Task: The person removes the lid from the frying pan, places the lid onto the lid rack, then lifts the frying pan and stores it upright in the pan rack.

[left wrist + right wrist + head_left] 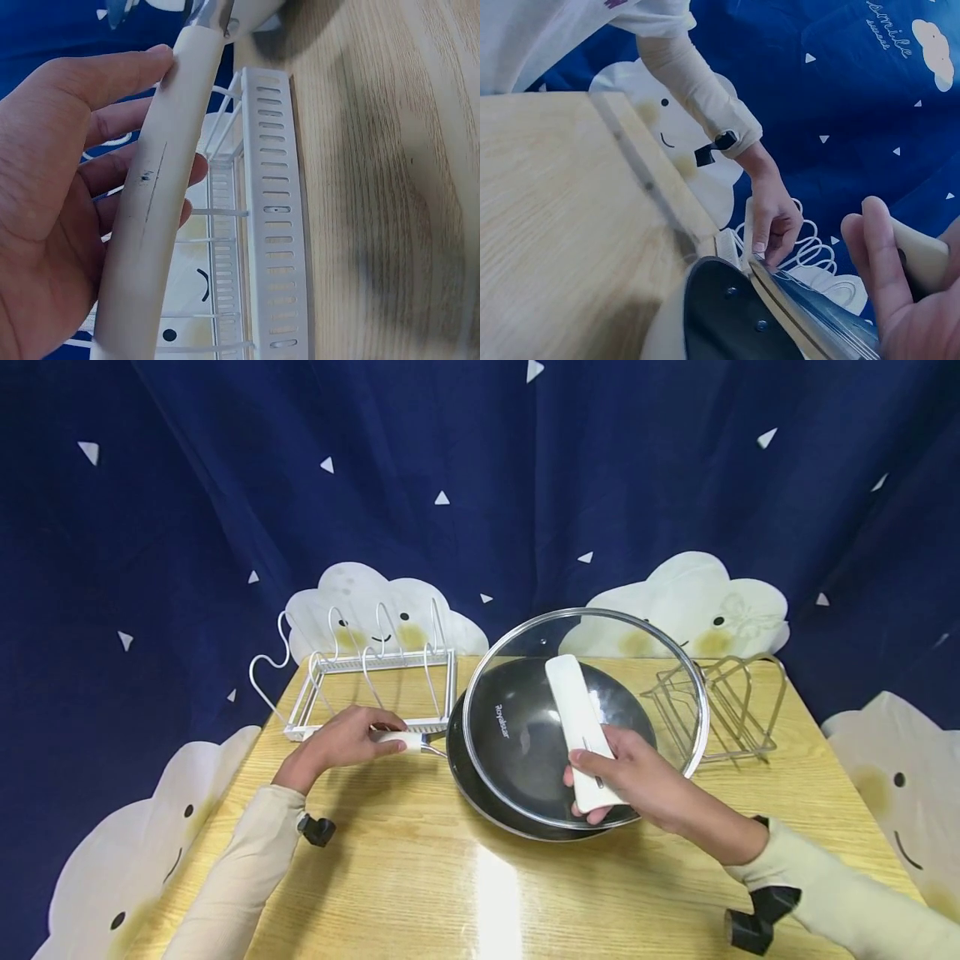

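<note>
My left hand [341, 743] holds the cream handle [161, 187] of a dark frying pan [467, 785], its thumb along one side and its fingers behind. The pan is over the middle of the table. A glass lid [517, 635] with a metal rim lies across the pan, shifted towards the back right, with part of the pan's near-left edge showing. Gripping the lid's long white handle [572, 702] is my right hand [637, 777], thumb on top. In the right wrist view the pan's dark inside shows two rivets [761, 325].
Behind the left hand stands a white rack [450, 685] with curved wire dividers, and its slotted edge shows in the left wrist view. A brownish wire rack [757, 747] stands right of the lid. A blue curtain [480, 427] hangs behind the wooden table [405, 893].
</note>
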{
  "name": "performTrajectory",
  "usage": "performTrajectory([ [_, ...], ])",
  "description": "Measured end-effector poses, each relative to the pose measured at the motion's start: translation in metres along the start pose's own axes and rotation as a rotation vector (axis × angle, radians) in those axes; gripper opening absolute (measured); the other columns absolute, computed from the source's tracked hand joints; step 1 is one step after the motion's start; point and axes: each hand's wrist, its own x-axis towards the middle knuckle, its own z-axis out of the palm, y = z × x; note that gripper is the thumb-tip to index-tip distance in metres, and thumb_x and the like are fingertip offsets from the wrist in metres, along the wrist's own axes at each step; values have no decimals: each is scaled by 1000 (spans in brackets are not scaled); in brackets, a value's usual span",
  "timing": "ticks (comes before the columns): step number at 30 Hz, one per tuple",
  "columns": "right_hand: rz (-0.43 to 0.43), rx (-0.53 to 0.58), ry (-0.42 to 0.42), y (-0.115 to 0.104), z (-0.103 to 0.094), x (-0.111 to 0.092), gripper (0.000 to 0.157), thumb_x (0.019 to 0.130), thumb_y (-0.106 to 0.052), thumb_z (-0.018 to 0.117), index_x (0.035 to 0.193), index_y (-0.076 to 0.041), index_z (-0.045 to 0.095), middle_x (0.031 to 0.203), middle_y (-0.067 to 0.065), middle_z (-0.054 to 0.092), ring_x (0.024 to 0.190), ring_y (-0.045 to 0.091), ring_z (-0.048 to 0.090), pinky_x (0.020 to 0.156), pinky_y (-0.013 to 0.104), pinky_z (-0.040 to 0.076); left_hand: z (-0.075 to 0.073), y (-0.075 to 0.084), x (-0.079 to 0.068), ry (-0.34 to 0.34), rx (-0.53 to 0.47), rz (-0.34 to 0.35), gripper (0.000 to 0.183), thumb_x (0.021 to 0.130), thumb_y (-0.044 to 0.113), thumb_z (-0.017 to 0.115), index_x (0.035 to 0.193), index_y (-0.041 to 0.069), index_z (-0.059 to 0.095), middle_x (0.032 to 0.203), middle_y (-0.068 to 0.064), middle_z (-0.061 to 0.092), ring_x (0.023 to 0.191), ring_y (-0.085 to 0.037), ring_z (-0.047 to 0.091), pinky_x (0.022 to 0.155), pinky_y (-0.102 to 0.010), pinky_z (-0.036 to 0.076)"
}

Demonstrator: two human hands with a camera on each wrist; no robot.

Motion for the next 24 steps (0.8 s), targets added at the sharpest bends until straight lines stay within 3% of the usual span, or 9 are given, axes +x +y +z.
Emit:
performTrajectory([
  [9,-1,-77,15,-22,-10,-17,32,103,-13,59,117,12,43,92,19,67,70,36,73,55,49,60,-2,19,7,115,8,116,32,93,29,75,118,10,74,111,-3,75,96,-18,71,82,-39,59],
  [24,-5,-161,38,-46,-31,-38,33,104,-11,58,122,12,43,91,19,66,67,35,71,50,44,58,13,70,28,124,-153,188,43,98,29,69,135,8,61,135,-8,64,109,-26,70,82,-34,59],
])
